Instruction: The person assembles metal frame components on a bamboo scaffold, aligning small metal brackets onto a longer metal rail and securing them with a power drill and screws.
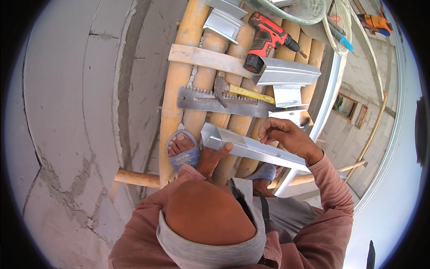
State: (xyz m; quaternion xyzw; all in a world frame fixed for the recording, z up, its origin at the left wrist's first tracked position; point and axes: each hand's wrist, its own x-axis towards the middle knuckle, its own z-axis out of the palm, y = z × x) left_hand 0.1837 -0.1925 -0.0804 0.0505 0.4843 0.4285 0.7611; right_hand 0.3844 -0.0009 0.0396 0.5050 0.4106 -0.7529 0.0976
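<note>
My left hand [213,158] grips a shiny metal channel [251,147] near its left end, with the thumb over its near edge. The channel lies across in front of my knees, above the bamboo poles. Over its right part, my right hand [289,136] is raised with fingers curled and pinched together. Whatever those fingertips may hold is too small to make out. Just beyond the channel lies a handsaw [204,99] with big teeth. A claw hammer [244,93] with a yellow handle rests across the saw.
Bamboo poles [179,76] form the platform, with a wooden slat [204,58] across them. Farther out are a red and black cordless drill [268,39], cut metal pieces [289,71] and a greenish basin [309,15]. A grey block wall [76,112] rises at left. My sandaled foot [183,150] stands beside the channel.
</note>
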